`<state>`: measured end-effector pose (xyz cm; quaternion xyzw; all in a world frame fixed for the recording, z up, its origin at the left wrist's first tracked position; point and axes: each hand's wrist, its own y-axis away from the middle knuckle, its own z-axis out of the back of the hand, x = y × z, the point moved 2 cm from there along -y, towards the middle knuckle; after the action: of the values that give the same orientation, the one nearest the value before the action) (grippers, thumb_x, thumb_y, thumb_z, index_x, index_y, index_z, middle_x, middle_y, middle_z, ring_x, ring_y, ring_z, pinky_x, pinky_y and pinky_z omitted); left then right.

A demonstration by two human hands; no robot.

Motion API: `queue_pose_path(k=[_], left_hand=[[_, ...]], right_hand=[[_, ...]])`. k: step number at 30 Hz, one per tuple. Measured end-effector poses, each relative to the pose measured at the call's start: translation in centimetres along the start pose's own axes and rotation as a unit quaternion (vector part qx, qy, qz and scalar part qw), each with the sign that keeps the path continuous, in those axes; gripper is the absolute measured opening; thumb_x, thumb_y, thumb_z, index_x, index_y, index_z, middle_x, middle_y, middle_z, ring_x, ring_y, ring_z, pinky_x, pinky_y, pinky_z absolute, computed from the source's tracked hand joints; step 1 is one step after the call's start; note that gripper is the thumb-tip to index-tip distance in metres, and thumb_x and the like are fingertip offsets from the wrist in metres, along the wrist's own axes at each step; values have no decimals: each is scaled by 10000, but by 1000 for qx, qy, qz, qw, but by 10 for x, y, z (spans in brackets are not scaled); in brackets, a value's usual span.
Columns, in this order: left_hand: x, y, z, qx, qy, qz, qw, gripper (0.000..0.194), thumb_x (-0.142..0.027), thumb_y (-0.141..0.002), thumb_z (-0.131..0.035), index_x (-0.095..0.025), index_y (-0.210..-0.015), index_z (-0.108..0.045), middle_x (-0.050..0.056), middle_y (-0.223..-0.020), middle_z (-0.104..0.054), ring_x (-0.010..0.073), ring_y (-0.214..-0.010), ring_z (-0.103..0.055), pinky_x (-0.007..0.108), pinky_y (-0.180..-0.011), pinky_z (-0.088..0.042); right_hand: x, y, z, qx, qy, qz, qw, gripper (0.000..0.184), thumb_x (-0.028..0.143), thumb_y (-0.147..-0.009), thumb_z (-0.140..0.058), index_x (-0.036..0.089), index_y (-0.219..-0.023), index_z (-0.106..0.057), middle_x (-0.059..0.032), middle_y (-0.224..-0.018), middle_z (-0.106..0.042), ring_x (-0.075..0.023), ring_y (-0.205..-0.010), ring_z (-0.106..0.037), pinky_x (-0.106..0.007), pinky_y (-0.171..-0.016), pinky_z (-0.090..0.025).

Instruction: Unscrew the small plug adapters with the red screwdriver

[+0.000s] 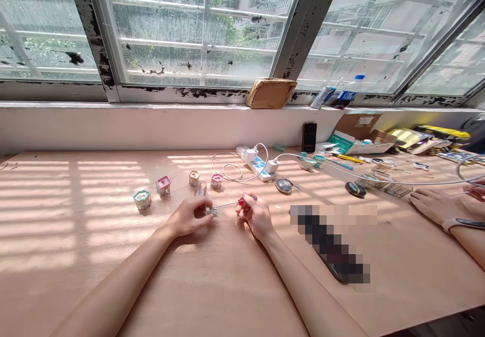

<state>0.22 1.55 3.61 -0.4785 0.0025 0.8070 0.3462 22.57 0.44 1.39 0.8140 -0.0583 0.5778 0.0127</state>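
"Where is the left hand, and what has it got?"

"Just left of the frame's centre. The left hand (191, 217) pinches a small clear piece (213, 211) between thumb and fingertips, low over the table (182, 296)."

"And the right hand?"

"The right hand (255, 217), just right of centre, has its fingers curled around the red handle of a screwdriver (241, 202). The thin shaft points left, its tip at the clear piece; whether it touches, I can't tell."

"How would that piece handle?"

"I'd guess light, stiff and a bit slippery, like hard plastic, and likely to crack or skid under sideways pressure. I'd hold it by its outer edges, with fingertips away from the shaft's line. The screwdriver looks light and rigid; its handle is the place to grip."

"What lies around the hands?"

"Just above the left hand, a clear box (200, 189), with an orange-topped container (194, 177) and a pink-topped one (216, 180) near it. Farther left, a larger pink-topped container (163, 185), then a teal-topped one (142, 199)."

"And beyond those?"

"A white power strip (267, 176) above the right hand, a phone (309, 137) upright by the wall, and at the far right edge a co-worker's hand (428, 204)."
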Motion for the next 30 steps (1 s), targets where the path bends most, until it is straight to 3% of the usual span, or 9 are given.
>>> queue_pose_path(k=[8,15,30], left_hand=[[1,0,0,-19,-7,3,1000,120,-274,-861,-628,-174,-927,-633,5,-837,-627,139,-731,-542,250,-680,-425],[13,-2,0,-88,40,44,994,175,-330,-867,-627,-167,-931,-620,-24,-729,-535,118,-647,-477,233,-615,-393],[15,-2,-1,-87,63,52,993,166,-320,-860,-631,-168,-923,-613,-35,-701,-502,108,-624,-461,223,-595,-375]], right_hand=[[1,1,9,-62,35,13,997,391,538,-807,-715,199,-798,-520,27,-535,-584,-91,-319,-411,-189,-239,-334],[-1,5,-1,-30,40,14,999,408,536,-786,-754,193,-812,-534,22,-555,-594,-93,-358,-446,-180,-275,-362],[-2,4,-5,-6,48,4,999,448,558,-747,-788,184,-820,-553,18,-555,-601,-86,-373,-454,-173,-310,-375]])
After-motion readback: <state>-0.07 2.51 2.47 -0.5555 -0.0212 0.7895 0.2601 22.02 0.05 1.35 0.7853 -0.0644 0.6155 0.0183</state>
